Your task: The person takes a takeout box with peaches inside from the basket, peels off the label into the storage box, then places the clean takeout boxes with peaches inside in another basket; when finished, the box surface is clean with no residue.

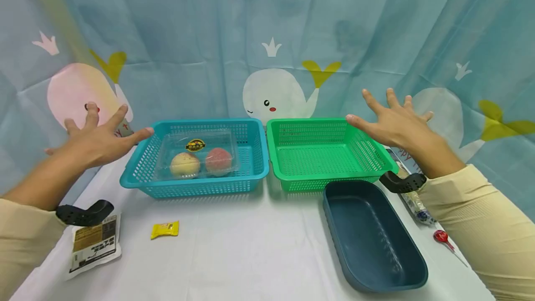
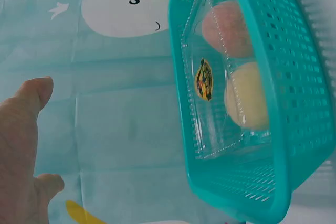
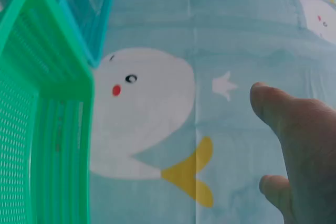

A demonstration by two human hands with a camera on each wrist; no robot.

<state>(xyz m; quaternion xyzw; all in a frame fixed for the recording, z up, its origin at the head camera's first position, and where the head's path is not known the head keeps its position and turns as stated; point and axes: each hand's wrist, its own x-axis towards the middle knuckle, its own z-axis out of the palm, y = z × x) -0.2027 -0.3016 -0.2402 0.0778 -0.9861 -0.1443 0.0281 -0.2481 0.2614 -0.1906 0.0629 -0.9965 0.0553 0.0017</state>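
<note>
My left hand (image 1: 94,143) is held up with fingers spread, left of the blue basket (image 1: 194,185), and holds nothing. Inside that basket lies a clear plastic box (image 1: 167,145) with a dark oval label, and two peaches, one yellowish (image 1: 185,164) and one pink (image 1: 218,160), show through it. My right hand (image 1: 397,124) is likewise raised, fingers apart, over the right end of the green basket (image 1: 330,159), with nothing in its grasp. In the right wrist view the thumb (image 3: 273,106) points away from the green basket's rim.
A dark blue tub (image 1: 376,240) stands in front of the green basket. On the left lie a printed pouch (image 1: 95,243) and a small yellow packet (image 1: 165,229). A red lollipop (image 1: 443,237) and a clear-wrapped package (image 1: 418,206) lie at right. A whale-print curtain (image 1: 188,92) hangs behind.
</note>
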